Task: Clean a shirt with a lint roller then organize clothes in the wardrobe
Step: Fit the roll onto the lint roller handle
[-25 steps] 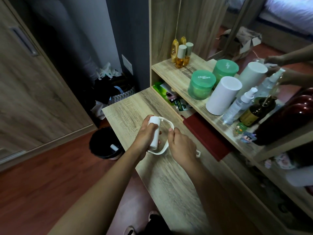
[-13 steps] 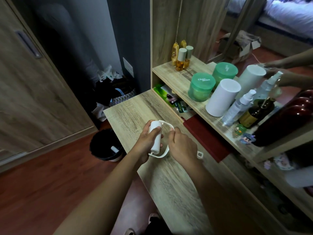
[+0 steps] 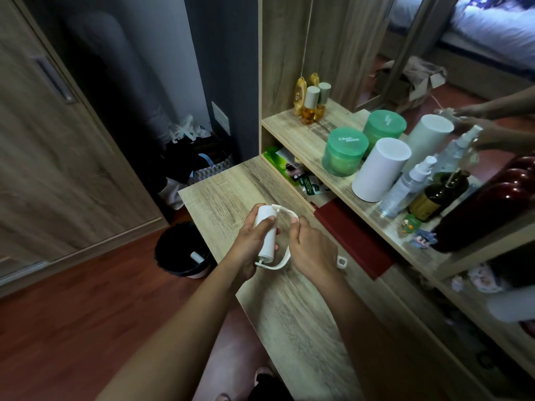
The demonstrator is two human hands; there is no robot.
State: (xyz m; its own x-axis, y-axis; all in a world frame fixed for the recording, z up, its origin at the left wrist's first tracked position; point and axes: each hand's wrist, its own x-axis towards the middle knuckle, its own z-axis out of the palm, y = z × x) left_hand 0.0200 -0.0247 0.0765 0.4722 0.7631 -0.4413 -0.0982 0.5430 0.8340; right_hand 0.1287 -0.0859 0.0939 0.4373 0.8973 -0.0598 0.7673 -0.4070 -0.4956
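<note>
A white lint roller (image 3: 265, 238) is held just above the wooden desk (image 3: 292, 311). My left hand (image 3: 251, 246) wraps around the white roll from the left. My right hand (image 3: 313, 250) grips the roller's thin white frame and handle, whose end pokes out to the right of the palm. No shirt is in view. The wardrobe's wooden sliding door (image 3: 58, 146) stands at the left with a dark gap beside it.
A black waste bin (image 3: 181, 250) sits on the floor left of the desk. The shelf (image 3: 307, 140) holds green jars (image 3: 344, 155), a white cylinder (image 3: 380, 169), spray bottles, amber bottles and a red book (image 3: 353, 237) below. Bags (image 3: 197, 160) fill the dark corner. A mirror reflects my hands.
My hands and the lint roller have shifted slightly nearer and lower over the desk. The left fingers have re-wrapped around the roll.
</note>
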